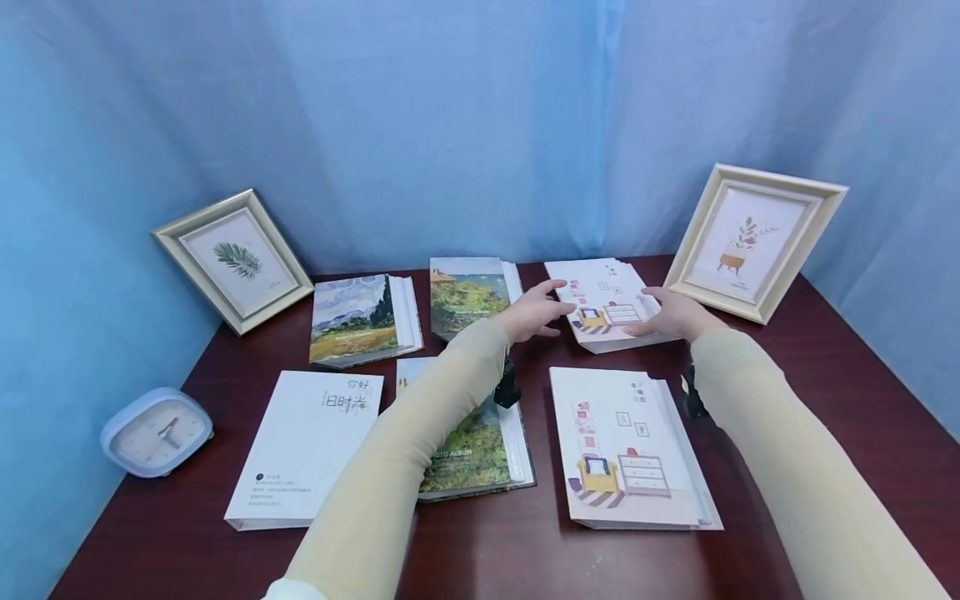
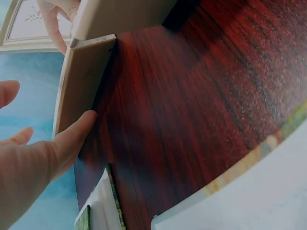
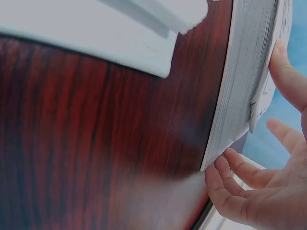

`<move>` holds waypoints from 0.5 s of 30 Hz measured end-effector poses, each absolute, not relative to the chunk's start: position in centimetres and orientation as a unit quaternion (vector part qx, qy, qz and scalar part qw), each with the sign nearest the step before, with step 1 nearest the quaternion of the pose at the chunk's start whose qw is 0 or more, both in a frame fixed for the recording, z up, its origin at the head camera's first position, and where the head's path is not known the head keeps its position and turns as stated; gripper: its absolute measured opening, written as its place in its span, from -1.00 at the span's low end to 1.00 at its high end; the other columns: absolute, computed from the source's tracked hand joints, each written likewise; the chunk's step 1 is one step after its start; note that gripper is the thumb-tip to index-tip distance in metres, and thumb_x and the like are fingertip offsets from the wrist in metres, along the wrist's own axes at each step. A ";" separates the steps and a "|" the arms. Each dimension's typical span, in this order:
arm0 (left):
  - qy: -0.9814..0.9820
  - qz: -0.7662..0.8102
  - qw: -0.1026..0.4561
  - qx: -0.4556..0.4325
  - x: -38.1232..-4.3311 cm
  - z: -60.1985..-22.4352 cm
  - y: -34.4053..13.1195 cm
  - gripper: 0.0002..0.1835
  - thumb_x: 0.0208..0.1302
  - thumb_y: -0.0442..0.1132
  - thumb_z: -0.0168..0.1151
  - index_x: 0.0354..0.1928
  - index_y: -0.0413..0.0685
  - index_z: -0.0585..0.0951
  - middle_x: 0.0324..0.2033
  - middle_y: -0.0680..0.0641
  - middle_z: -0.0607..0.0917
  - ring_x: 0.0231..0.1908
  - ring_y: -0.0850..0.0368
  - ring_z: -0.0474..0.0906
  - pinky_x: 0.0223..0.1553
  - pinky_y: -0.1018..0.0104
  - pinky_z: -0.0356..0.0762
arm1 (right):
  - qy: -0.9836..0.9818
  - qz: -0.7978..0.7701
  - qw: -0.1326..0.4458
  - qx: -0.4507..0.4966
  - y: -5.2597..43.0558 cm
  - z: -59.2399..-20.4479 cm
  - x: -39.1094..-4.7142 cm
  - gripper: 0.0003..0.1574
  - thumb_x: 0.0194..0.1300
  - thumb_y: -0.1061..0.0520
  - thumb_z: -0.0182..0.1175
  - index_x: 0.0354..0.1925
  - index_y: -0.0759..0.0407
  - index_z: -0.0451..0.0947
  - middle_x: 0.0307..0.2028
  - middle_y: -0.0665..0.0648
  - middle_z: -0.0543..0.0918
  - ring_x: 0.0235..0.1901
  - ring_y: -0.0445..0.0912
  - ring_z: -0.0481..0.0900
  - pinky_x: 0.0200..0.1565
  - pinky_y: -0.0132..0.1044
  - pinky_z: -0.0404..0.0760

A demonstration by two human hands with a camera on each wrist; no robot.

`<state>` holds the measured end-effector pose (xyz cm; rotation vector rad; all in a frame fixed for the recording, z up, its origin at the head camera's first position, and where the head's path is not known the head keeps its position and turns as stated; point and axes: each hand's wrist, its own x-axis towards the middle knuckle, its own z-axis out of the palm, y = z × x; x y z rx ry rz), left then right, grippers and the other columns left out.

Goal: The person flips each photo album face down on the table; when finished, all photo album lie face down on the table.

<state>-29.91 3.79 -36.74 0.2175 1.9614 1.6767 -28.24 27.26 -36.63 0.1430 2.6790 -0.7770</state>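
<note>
"Steadying the far white album point(image 1: 606, 300), I'd say: it lies cover up between the 2 hands."

"How do they hold it?"

"The right hand point(image 1: 675, 315) pinches its right side, thumb on the cover, fingertips at the bottom edge. The left hand point(image 1: 534, 312) has its fingers extended, 1 fingertip against the spine."

"So the next move calls for what?"

"Probably an even pull from both sides if it's being straightened; for lifting, the left would need a firmer hold, or that side could drag."

"And round about?"

"A matching album point(image 1: 630, 450) between the forearms, a painted-cover album point(image 1: 465, 292) just left of the left hand, a picture frame point(image 1: 750, 242) right of the right hand, and a clock point(image 1: 157, 433) well left of both."
</note>
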 end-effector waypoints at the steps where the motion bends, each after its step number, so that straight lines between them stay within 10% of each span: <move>1: 0.728 0.624 0.272 0.081 -29.9 -36.8 3.8 -0.36 0.40 -0.30 0.04 0.46 0.07 0.12 0.39 -0.21 0.18 0.31 -0.12 0.28 0.20 -0.04 0.39 | 0.945 -0.274 0.172 0.048 27.1 -36.6 -28.2 0.26 0.10 -0.14 0.37 0.45 0.34 -0.12 0.35 0.54 0.04 0.27 0.37 0.09 0.31 0.28 0.04; 15: 0.697 0.659 0.276 0.051 -29.6 -37.7 3.7 -0.29 0.38 -0.43 -0.01 0.49 0.04 0.02 0.45 -0.11 0.09 0.25 -0.07 0.37 0.21 0.03 0.40 | 0.946 -0.271 0.170 0.048 26.0 -36.8 -28.2 0.29 0.05 -0.20 0.38 0.45 0.32 -0.09 0.38 0.50 0.04 0.31 0.34 0.06 0.33 0.25 0.05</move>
